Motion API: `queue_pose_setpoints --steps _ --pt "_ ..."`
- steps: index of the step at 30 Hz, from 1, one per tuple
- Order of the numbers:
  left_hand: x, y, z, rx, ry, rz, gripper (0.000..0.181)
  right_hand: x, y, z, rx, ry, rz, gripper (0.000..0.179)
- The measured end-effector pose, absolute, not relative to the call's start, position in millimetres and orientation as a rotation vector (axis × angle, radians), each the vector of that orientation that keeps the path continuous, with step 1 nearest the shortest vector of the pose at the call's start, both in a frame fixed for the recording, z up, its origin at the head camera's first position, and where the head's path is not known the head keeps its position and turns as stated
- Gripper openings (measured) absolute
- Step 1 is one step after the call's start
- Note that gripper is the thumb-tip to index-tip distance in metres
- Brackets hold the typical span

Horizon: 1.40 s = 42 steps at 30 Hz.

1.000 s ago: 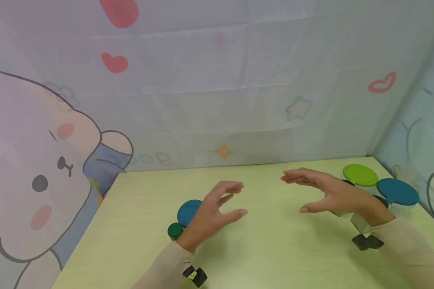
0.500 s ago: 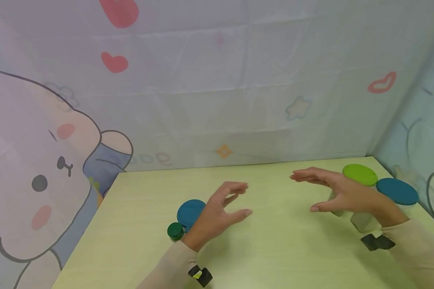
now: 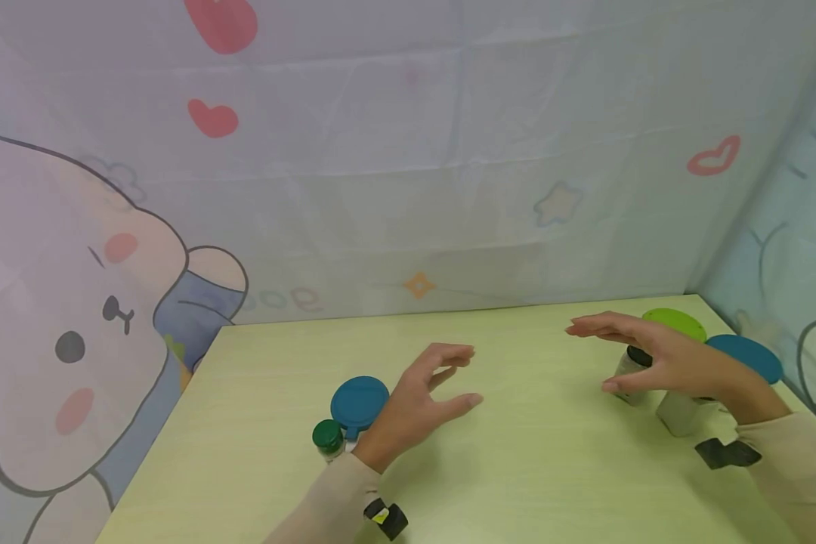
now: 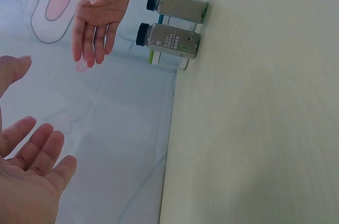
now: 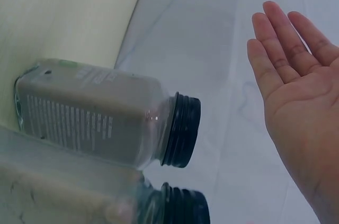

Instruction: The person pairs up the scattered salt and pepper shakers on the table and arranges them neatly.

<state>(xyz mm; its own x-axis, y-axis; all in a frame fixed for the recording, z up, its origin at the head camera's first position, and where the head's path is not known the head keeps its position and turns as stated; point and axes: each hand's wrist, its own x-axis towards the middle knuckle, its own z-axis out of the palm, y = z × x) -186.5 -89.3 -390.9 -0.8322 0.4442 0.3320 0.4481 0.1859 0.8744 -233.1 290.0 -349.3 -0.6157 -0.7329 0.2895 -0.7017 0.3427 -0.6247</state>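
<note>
My left hand [image 3: 415, 404] hovers over the table, fingers bent loosely, holding nothing. Beside its wrist stand a container with a round blue lid [image 3: 359, 402] and a small green-capped jar [image 3: 329, 437], both partly covered by the arm. My right hand [image 3: 683, 366] is also bare, held in the air at the right. Just below and behind it are two black-capped spice jars. One is labelled black pepper [image 4: 170, 41]; the other jar [image 4: 183, 7] stands next to it. The right wrist view shows the nearer jar [image 5: 95, 113] upright on the table, apart from the right hand [image 5: 304, 83].
Behind the right hand stand a container with a lime-green lid [image 3: 675, 323] and one with a blue lid [image 3: 746, 357], near the table's right edge. A printed cloth [image 3: 381, 189] hangs behind the pale table [image 3: 510, 468]; another runs along the right side.
Both hands have drifted to the right, the right hand farther. More of the left blue lid and green-capped jar shows, and a black-capped jar appears between the right thumb and fingers.
</note>
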Motion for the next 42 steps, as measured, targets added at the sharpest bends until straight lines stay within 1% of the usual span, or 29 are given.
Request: queue_pose_setpoints --steps 6,12,17,22,29,36,42 --pt "-189.0 -82.8 -392.1 -0.947 -2.391 -1.788 0.056 -232.3 299.5 -348.8 -1.333 2.575 -1.129 0.08" --pt "-190.3 -77.7 -393.3 -0.957 -2.382 -1.778 0.055 -233.1 305.2 -348.8 -1.453 2.562 -1.188 0.081" --pt "-192.3 -74.1 -396.5 -0.955 -2.379 -1.789 0.055 -235.4 311.4 -349.2 -1.477 2.549 -1.199 0.081" --pt "-194.8 -69.3 -400.1 -0.959 -2.368 -1.786 0.054 -235.8 317.9 -348.2 -1.383 2.557 -1.171 0.079" --pt "-196.4 -62.2 -403.7 -0.972 -2.358 -1.805 0.053 -236.7 326.3 -349.2 -1.34 2.621 -1.146 0.079" --pt "-198.4 -55.2 -408.3 -0.985 -2.34 -1.793 0.051 -239.8 335.8 -350.2 -1.204 2.66 -1.155 0.077" --pt "-199.0 -49.9 -409.6 -0.977 -2.334 -1.792 0.051 -242.1 343.9 -349.7 -1.167 2.647 -1.177 0.075"
